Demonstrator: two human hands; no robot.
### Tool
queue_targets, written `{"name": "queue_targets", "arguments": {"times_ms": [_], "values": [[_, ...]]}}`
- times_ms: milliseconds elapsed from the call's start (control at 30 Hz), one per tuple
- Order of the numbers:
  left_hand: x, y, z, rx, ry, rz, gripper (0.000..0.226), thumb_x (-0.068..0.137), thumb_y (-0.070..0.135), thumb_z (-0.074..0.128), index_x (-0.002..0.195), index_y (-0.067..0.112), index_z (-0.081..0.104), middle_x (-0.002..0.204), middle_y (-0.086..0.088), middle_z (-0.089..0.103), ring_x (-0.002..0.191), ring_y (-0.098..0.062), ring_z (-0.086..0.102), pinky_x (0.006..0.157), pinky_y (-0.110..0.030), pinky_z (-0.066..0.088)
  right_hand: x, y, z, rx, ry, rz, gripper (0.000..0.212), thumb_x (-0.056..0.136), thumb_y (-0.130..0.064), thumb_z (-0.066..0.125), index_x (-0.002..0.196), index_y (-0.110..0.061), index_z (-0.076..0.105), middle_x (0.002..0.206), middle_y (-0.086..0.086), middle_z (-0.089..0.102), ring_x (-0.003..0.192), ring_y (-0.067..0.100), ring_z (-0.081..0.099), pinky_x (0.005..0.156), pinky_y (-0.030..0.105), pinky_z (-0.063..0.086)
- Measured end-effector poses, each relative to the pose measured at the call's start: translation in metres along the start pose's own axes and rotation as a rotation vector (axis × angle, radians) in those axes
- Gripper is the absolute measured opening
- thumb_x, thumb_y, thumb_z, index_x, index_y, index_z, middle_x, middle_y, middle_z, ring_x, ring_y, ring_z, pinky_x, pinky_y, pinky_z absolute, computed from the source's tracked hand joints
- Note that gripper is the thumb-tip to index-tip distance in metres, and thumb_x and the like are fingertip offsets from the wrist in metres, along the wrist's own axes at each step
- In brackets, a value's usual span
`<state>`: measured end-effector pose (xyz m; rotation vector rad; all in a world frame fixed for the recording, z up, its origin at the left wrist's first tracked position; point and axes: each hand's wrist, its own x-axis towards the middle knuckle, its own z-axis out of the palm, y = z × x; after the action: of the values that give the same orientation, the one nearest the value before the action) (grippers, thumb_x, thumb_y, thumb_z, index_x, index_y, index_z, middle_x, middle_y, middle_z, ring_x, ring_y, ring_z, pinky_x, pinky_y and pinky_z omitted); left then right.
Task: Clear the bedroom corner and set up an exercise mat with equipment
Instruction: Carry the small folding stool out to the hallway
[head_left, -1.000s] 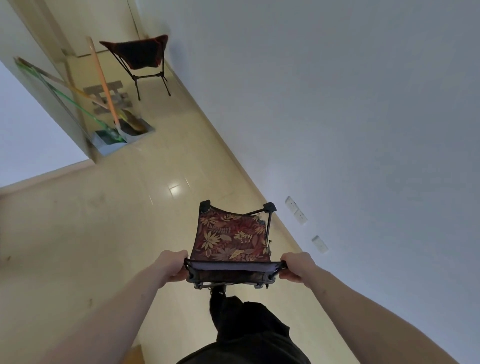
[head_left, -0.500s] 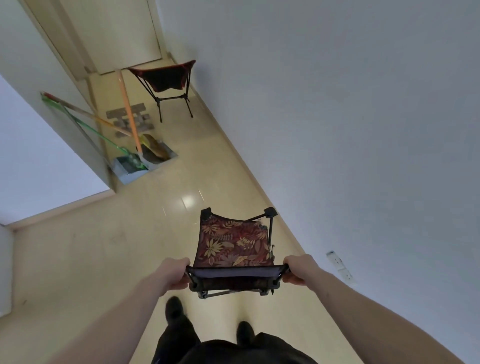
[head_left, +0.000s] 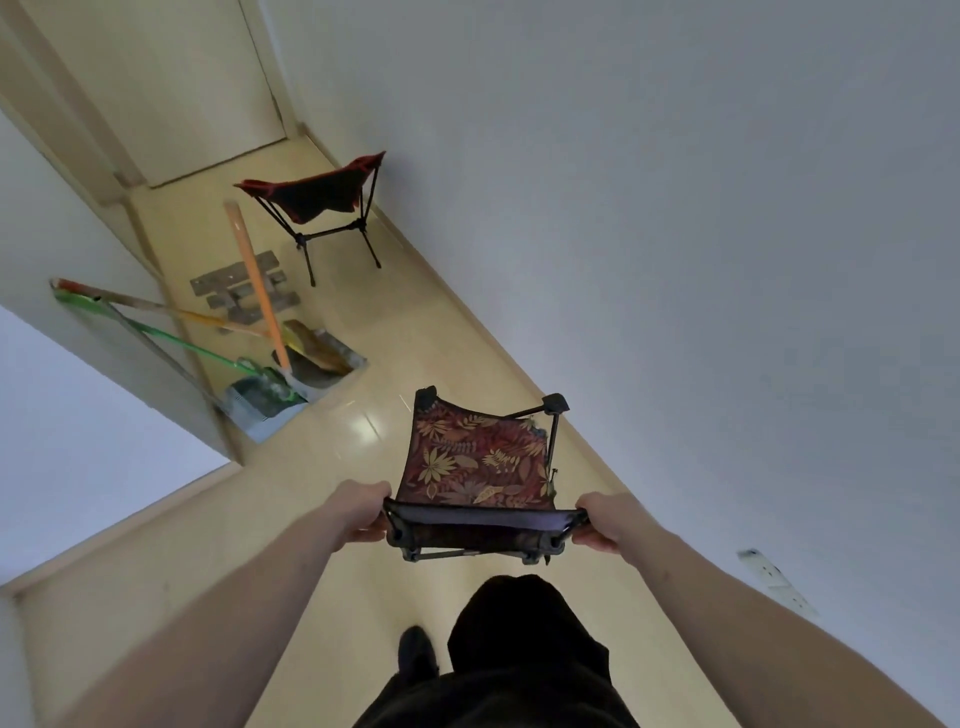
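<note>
Hands: two in view, both on one folding camp chair (head_left: 478, 462) with leaf-print fabric, carried off the floor (head_left: 467, 332) in front of the person. Left hand (head_left: 358, 512) has its grip closed round the near left corner of the chair's top edge; right hand (head_left: 605, 522) has its grip closed round the near right corner. Seat fabric faces up and away, black frame legs (head_left: 551, 436) stick out at the far side, two capped ends visible.

Chairs: two total. The second folding chair (head_left: 322, 200), dark seat with red trim, stands on its own legs further down the corridor, near the right wall (head_left: 675, 208), in front of a closed door (head_left: 171, 88).

Long-handled cleaning tools: three leaning on the left wall corner: one orange-handled (head_left: 257, 291), one green-handled (head_left: 171, 343), one with a brownish handle (head_left: 156, 306). Two dustpans (head_left: 270, 402) below them on the floor, touching each other.

One dark slatted item (head_left: 244, 286) lies flat on the floor between the tools and the far chair; can't tell what it is.

Wall sockets (head_left: 774, 577): low on the right wall, blurred; count unclear.

Person's dark trousers (head_left: 519, 639) and one dark shoe (head_left: 415, 644) visible below the carried chair.
</note>
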<state>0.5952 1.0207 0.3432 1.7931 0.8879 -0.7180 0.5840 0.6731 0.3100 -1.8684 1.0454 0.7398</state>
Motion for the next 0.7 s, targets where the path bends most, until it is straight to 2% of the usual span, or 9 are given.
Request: {"name": "queue_targets", "arguments": {"times_ms": [133,200,267,333,433,600,700], "values": [[0.044,0.049,-0.034,0.042,-0.010,0.023,0.022,0.094,0.017,0.056,0.078,0.002,0.061,0.068,-0.013,0.064,0.061,-0.023,0.063,0.076,-0.040,0.061,0.000,-0.064,0.021,0.024,0.011,-0.021,0.017,0.079,-0.020,0.055,0.083,-0.006,0.063,0.077,0.019,0.072,0.054,0.024,0.060,0.043,0.023,0.043],[0.070,0.076,-0.045,0.073,-0.017,0.022,0.022,0.095,0.017,0.056,0.079,0.003,0.060,0.069,-0.013,0.064,0.064,-0.024,0.063,0.074,-0.038,0.061,0.010,-0.097,0.029,0.054,0.010,0.004,0.010,0.082,-0.015,0.059,0.078,-0.006,0.059,0.072,0.015,0.069,0.054,0.024,0.063,0.045,0.024,0.049],[0.094,0.101,-0.053,0.082,-0.017,0.017,0.022,0.095,0.018,0.056,0.080,0.003,0.061,0.070,-0.013,0.064,0.064,-0.023,0.064,0.071,-0.036,0.061,0.028,-0.129,0.035,0.034,0.021,0.018,0.011,0.073,-0.018,0.056,0.070,-0.008,0.055,0.067,0.015,0.065,0.053,0.024,0.060,0.050,0.028,0.044],[0.119,0.126,-0.059,0.101,-0.019,0.013,0.023,0.096,0.019,0.055,0.081,0.003,0.061,0.069,-0.012,0.065,0.064,-0.023,0.064,0.069,-0.035,0.060,0.050,-0.158,0.040,0.019,-0.012,-0.006,0.011,0.074,-0.019,0.056,0.069,-0.009,0.053,0.073,0.016,0.064,0.061,0.026,0.058,0.057,0.031,0.044],[0.166,0.174,-0.071,0.121,-0.014,-0.011,0.025,0.097,0.019,0.054,0.078,0.004,0.061,0.064,-0.010,0.064,0.065,-0.024,0.064,0.069,-0.035,0.061,0.078,-0.220,0.044,0.113,-0.034,0.006,0.009,0.086,-0.012,0.064,0.083,-0.005,0.060,0.085,0.018,0.070,0.067,0.028,0.068,0.059,0.030,0.060],[0.222,0.247,-0.093,0.155,-0.016,-0.043,0.028,0.096,0.018,0.052,0.074,0.003,0.059,0.057,-0.010,0.062,0.066,-0.027,0.064,0.069,-0.037,0.063,0.120,-0.307,0.049,0.145,-0.079,0.007,0.008,0.086,-0.011,0.066,0.083,-0.006,0.061,0.083,0.017,0.070,0.070,0.028,0.071,0.071,0.037,0.065],[0.254,0.295,-0.113,0.170,-0.012,-0.033,0.027,0.095,0.016,0.051,0.073,0.003,0.060,0.054,-0.010,0.062,0.064,-0.028,0.064,0.065,-0.035,0.062,0.141,-0.369,0.052,0.120,-0.084,-0.008,0.008,0.086,-0.011,0.066,0.082,-0.006,0.062,0.080,0.015,0.071,0.068,0.027,0.071,0.070,0.036,0.065]]}}
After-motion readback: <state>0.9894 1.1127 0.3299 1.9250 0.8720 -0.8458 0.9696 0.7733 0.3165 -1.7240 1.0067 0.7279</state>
